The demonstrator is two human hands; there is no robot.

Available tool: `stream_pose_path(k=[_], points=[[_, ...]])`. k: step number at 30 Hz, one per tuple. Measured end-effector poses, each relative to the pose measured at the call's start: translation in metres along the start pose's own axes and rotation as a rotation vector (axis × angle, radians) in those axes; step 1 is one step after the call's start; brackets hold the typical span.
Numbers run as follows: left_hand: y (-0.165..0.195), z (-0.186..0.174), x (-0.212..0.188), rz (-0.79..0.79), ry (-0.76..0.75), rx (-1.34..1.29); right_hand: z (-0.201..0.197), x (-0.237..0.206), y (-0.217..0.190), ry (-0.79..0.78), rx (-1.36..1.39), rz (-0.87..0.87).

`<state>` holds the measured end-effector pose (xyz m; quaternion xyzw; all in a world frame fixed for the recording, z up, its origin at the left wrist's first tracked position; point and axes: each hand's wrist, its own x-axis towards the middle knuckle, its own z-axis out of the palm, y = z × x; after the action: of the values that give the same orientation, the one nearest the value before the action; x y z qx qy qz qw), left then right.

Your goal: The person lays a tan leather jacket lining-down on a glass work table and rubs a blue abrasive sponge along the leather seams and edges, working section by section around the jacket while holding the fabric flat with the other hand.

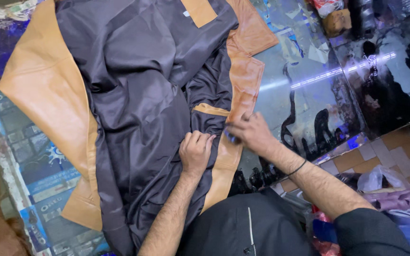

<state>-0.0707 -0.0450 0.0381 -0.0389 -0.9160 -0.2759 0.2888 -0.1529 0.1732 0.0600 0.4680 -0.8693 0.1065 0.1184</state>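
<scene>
A tan leather jacket (43, 90) lies spread open on the table, inside out, its dark grey lining (138, 80) facing up. My left hand (195, 151) presses down on the lining near the jacket's front edge, fingers curled and pinching the fabric. Just to its right, my right hand (251, 133) rests on the tan leather front strip (243, 80) and holds a small blue object (231, 137) at the seam; what it is cannot be made out. A black band sits on my right wrist.
The table (319, 90) has a glossy, reflective top with printed pictures under it. Bottles and a small packet (338, 19) stand at the far right corner. Plastic bags and cloth (385, 185) lie on the tiled floor to the right.
</scene>
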Motion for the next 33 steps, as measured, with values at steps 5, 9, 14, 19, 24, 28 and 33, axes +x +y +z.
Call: stream_pose_path(k=[5, 9, 14, 19, 24, 28, 33], points=[[0.020, -0.011, -0.014, 0.047, 0.039, 0.046, -0.004, 0.003, 0.014, -0.037, -0.043, -0.044], [0.037, -0.020, -0.045, 0.076, -0.139, 0.054, -0.008, 0.005, 0.017, -0.043, 0.001, -0.039], [0.034, -0.022, -0.061, 0.062, -0.135, 0.059, -0.016, 0.005, 0.015, 0.052, -0.117, 0.119], [0.033, -0.011, -0.032, 0.115, -0.089, 0.065, -0.018, 0.005, 0.020, 0.139, -0.122, -0.009], [0.018, 0.002, -0.003, 0.006, -0.138, 0.084, -0.008, 0.019, 0.029, 0.088, -0.210, -0.259], [0.007, 0.005, -0.007, 0.050, -0.086, 0.068, -0.005, 0.026, 0.037, 0.070, -0.247, -0.167], [0.006, 0.008, -0.014, 0.035, -0.067, 0.064, -0.010, 0.027, 0.036, 0.049, -0.238, -0.114]])
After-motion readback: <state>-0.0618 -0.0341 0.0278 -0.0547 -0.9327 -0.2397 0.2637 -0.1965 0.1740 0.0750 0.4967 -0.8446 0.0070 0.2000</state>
